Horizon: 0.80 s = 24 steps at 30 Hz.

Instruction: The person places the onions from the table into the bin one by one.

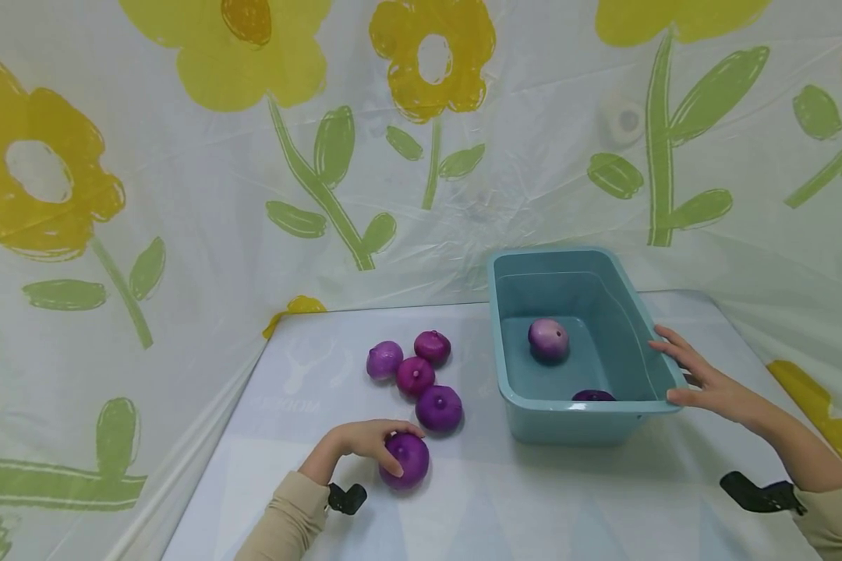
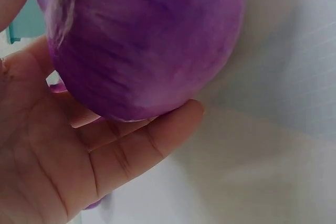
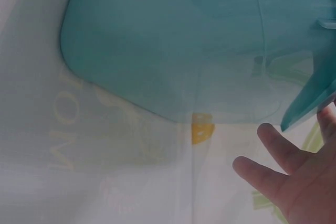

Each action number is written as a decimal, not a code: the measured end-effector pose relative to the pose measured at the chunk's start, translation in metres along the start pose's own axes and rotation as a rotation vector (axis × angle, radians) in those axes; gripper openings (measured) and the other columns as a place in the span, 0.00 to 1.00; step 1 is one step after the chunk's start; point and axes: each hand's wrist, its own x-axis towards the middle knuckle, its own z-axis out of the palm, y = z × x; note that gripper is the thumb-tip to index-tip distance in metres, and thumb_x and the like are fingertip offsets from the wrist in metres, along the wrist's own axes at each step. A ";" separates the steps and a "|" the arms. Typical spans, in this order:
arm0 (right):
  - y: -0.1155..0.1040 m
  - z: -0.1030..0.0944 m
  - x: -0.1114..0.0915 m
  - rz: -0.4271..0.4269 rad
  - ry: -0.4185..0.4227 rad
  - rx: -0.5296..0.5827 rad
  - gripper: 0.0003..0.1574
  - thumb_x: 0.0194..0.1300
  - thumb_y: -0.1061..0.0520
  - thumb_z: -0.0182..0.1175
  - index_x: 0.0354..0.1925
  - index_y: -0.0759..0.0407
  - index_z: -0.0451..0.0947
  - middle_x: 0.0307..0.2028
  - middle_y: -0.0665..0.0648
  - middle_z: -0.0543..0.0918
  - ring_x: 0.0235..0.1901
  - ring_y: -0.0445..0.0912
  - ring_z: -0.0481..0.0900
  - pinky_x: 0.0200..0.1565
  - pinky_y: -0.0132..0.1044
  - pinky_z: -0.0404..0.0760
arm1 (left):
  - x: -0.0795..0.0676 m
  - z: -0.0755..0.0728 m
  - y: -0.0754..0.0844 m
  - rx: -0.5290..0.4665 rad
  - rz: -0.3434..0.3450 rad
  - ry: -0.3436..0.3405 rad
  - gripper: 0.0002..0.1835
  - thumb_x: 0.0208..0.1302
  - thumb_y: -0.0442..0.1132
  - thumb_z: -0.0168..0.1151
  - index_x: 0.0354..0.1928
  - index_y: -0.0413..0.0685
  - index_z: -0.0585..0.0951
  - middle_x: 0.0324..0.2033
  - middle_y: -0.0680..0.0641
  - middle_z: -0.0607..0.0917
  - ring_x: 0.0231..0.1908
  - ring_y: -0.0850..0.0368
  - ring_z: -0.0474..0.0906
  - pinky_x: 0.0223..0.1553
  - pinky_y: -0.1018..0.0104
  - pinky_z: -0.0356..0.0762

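My left hand (image 1: 368, 446) holds a purple onion (image 1: 408, 463) at the front of the table, thumb on the near side and fingers round the far side. In the left wrist view, the glossy onion (image 2: 152, 40) lies against the fingers, its top cut off by the frame. At the right, my right hand (image 1: 716, 389) touches the rim of a teal plastic bin (image 1: 561, 423), fingers spread and thumb at the near corner. The right wrist view shows two straight fingers (image 3: 281, 150) outside the bin wall. Inside the bin are a pale purple onion (image 1: 549, 340) and a dark one (image 1: 594, 396), partly hidden by the front wall.
Beyond my left hand lie several onions close together: a dark purple one (image 1: 439, 409), two reddish ones (image 1: 415, 377) and a lighter one (image 1: 384, 360). A flower-printed sheet (image 1: 421, 234) hangs behind and beside the white table (image 1: 274, 467).
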 end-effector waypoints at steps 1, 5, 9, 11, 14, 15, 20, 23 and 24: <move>0.000 0.000 0.000 0.001 -0.001 0.003 0.43 0.57 0.66 0.51 0.68 0.61 0.48 0.67 0.32 0.37 0.55 0.19 0.45 0.38 0.68 0.62 | 0.000 -0.001 0.000 0.002 0.002 0.004 0.33 0.46 0.40 0.71 0.58 0.59 0.71 0.56 0.52 0.71 0.56 0.51 0.66 0.54 0.55 0.67; -0.001 0.000 0.000 0.013 -0.002 -0.007 0.43 0.57 0.66 0.52 0.69 0.60 0.48 0.67 0.31 0.37 0.55 0.18 0.45 0.39 0.67 0.63 | -0.001 -0.007 -0.001 -0.006 0.020 0.014 0.33 0.47 0.41 0.70 0.58 0.57 0.71 0.55 0.51 0.71 0.55 0.52 0.67 0.53 0.56 0.69; -0.001 0.000 0.000 0.008 -0.004 -0.004 0.43 0.58 0.66 0.51 0.69 0.58 0.48 0.68 0.32 0.37 0.55 0.19 0.45 0.39 0.66 0.62 | -0.002 -0.012 -0.001 -0.015 0.050 0.014 0.32 0.47 0.41 0.69 0.58 0.56 0.71 0.55 0.51 0.71 0.54 0.53 0.67 0.51 0.59 0.69; -0.001 0.000 0.000 0.006 -0.004 -0.002 0.43 0.57 0.66 0.52 0.69 0.59 0.48 0.68 0.32 0.37 0.55 0.19 0.45 0.39 0.66 0.62 | -0.003 -0.015 -0.001 -0.018 0.058 0.017 0.32 0.47 0.41 0.69 0.58 0.56 0.71 0.55 0.51 0.71 0.54 0.52 0.67 0.51 0.59 0.69; -0.002 0.000 0.000 0.012 -0.003 -0.005 0.42 0.57 0.65 0.52 0.68 0.60 0.48 0.67 0.31 0.37 0.54 0.18 0.45 0.39 0.68 0.62 | -0.003 -0.018 0.000 -0.024 0.056 0.025 0.32 0.48 0.40 0.68 0.58 0.55 0.71 0.56 0.50 0.70 0.54 0.51 0.67 0.52 0.58 0.69; -0.002 0.000 0.000 0.016 -0.002 -0.010 0.42 0.57 0.65 0.52 0.68 0.60 0.48 0.67 0.31 0.37 0.54 0.18 0.46 0.39 0.68 0.62 | -0.004 -0.020 0.001 -0.025 0.053 0.030 0.32 0.48 0.40 0.68 0.59 0.55 0.70 0.57 0.50 0.70 0.55 0.50 0.67 0.52 0.57 0.69; -0.001 0.000 0.000 0.017 0.005 -0.026 0.43 0.57 0.65 0.52 0.69 0.59 0.49 0.67 0.29 0.37 0.53 0.19 0.46 0.39 0.66 0.64 | -0.005 -0.027 0.006 -0.030 0.030 0.081 0.32 0.48 0.42 0.67 0.59 0.59 0.70 0.56 0.47 0.70 0.55 0.47 0.66 0.51 0.53 0.70; 0.001 0.001 0.000 0.008 0.009 -0.022 0.43 0.57 0.65 0.52 0.69 0.56 0.49 0.67 0.30 0.37 0.54 0.19 0.47 0.38 0.66 0.64 | -0.005 -0.033 0.011 -0.044 0.009 0.112 0.32 0.49 0.43 0.67 0.59 0.62 0.70 0.57 0.45 0.69 0.56 0.44 0.65 0.51 0.52 0.70; 0.001 0.001 0.000 0.006 0.010 -0.020 0.43 0.57 0.65 0.52 0.69 0.56 0.49 0.67 0.30 0.37 0.54 0.19 0.47 0.38 0.66 0.64 | -0.005 -0.035 0.012 -0.051 0.004 0.119 0.32 0.49 0.44 0.66 0.59 0.62 0.69 0.58 0.44 0.68 0.57 0.43 0.64 0.51 0.51 0.70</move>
